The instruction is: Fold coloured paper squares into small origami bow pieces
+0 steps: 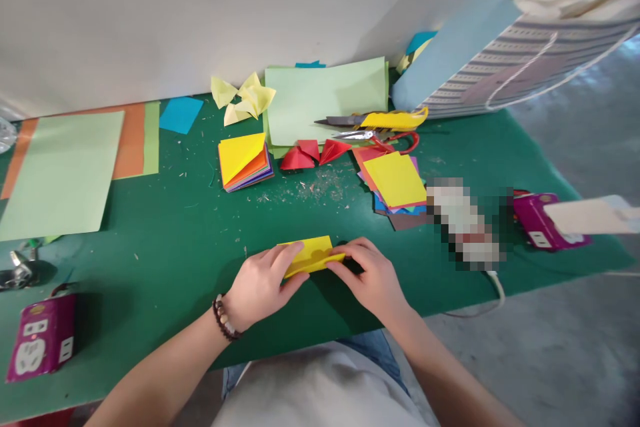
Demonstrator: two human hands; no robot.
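A folded piece of yellow paper (316,252) is held between both hands near the front edge of the green table. My left hand (265,280), with a beaded bracelet on the wrist, grips its left part between thumb and fingers. At the right end, my right hand (367,273) pinches a narrow folded edge. Beyond the hands stand a stack of coloured squares (245,160) with a yellow sheet on top, red folded pieces (299,157) and a fanned pile of squares topped with yellow (397,180).
Yellow-handled scissors (395,120) and red-handled scissors (370,136) lie behind. Pale green sheets (325,93) are at the back, others (65,167) at left. Purple boxes (45,337) sit on both sides. A striped bag (480,67) stands back right; a cable (500,290) crosses the front edge.
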